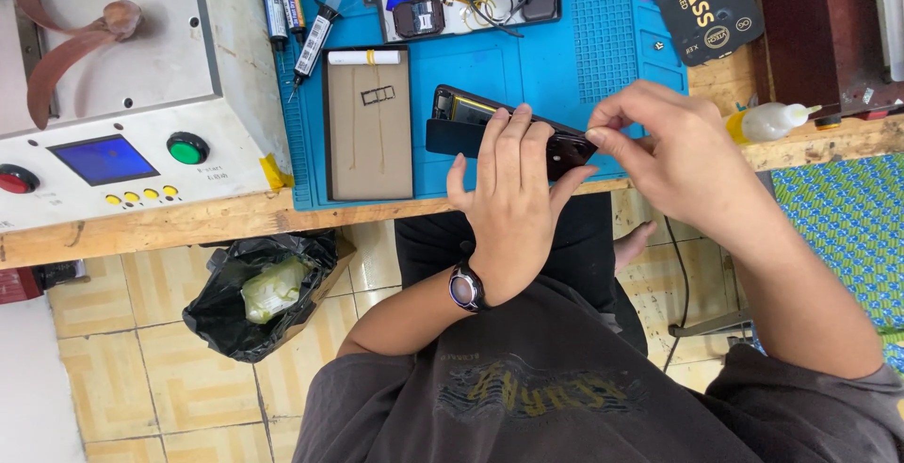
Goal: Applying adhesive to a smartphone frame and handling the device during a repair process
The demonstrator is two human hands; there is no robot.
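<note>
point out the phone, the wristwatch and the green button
phone (pixel 568 150), head view, dark back near its right end
wristwatch (pixel 463 288), head view, middle of the round face
green button (pixel 187 149), head view, centre of the cap

Head camera looks steeply down, close above the blue mat (pixel 527 77), apparently.

Phone (pixel 513 133): glossy dark glass and plastic
Mat (pixel 565 67): matt blue rubber, ribbed
Tabletop (pixel 188 223): bare, rough wood
Bin bag (pixel 226 303): shiny black plastic
Machine (pixel 141 77): painted metal, scuffed
</note>
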